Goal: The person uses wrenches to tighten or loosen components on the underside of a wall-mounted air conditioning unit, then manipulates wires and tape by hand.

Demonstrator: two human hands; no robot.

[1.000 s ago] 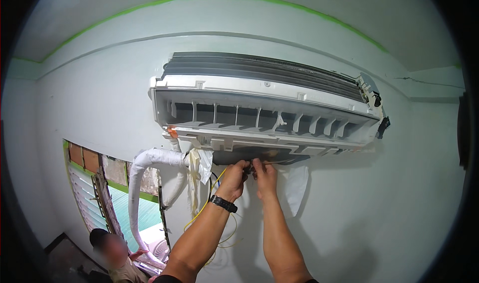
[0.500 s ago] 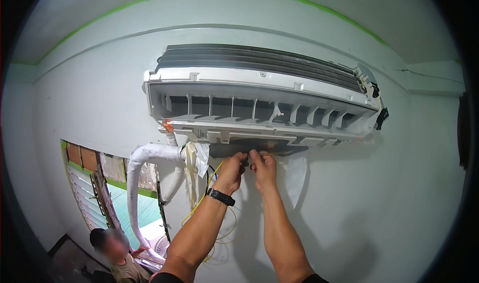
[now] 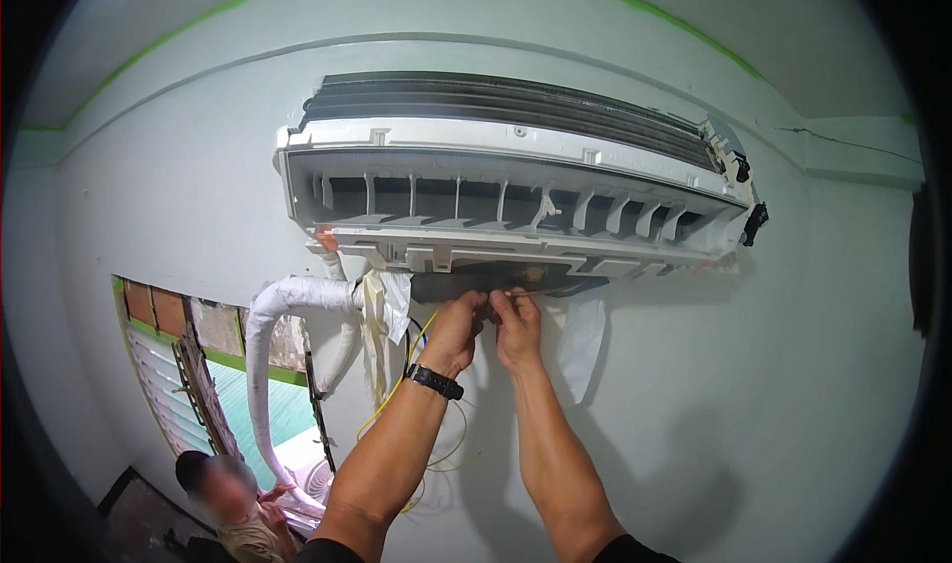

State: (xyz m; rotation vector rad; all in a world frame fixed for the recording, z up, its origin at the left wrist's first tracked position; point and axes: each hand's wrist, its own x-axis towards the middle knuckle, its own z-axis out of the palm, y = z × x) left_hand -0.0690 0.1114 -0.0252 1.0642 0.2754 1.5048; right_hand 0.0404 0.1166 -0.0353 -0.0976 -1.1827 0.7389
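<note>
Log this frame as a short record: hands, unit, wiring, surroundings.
left hand: raised under the unit, black wristband on the wrist
right hand: beside it, fingertips at the same dark underside; what they pinch is too small to tell
air conditioner: wall-mounted, front cover off, vanes exposed
yellow wire: hangs down the wall behind the left forearm
wrapped pipe: white, curves down left
other person: below, lower left
</note>
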